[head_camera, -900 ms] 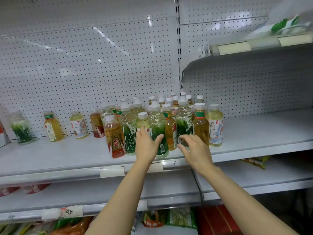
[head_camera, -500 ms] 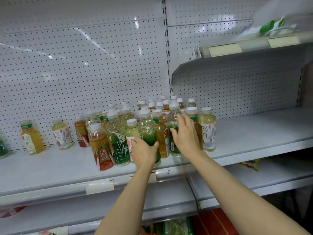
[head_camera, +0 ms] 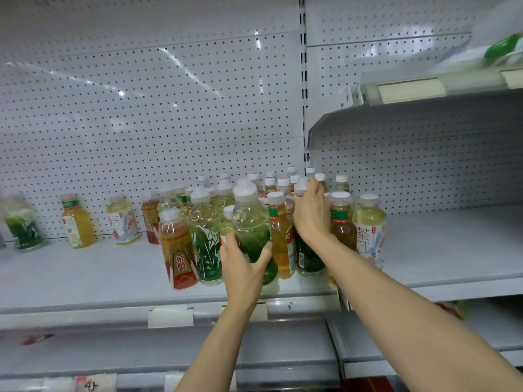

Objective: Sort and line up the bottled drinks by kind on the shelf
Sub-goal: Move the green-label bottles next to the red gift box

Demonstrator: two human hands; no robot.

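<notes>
Green leaf-patterned bottle (head_camera: 252, 230), orange-red bottle (head_camera: 179, 250), white dotted pegboard (head_camera: 141, 123).

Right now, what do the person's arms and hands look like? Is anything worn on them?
Both arms are bare from the bottom of the picture up to the fingers: no sleeves, gloves, watch, bracelet or rings show. The left hand and right hand each end a slim forearm. The fingernails look short and unpainted, though the picture is too soft to be certain. No cables or markings show.
</notes>
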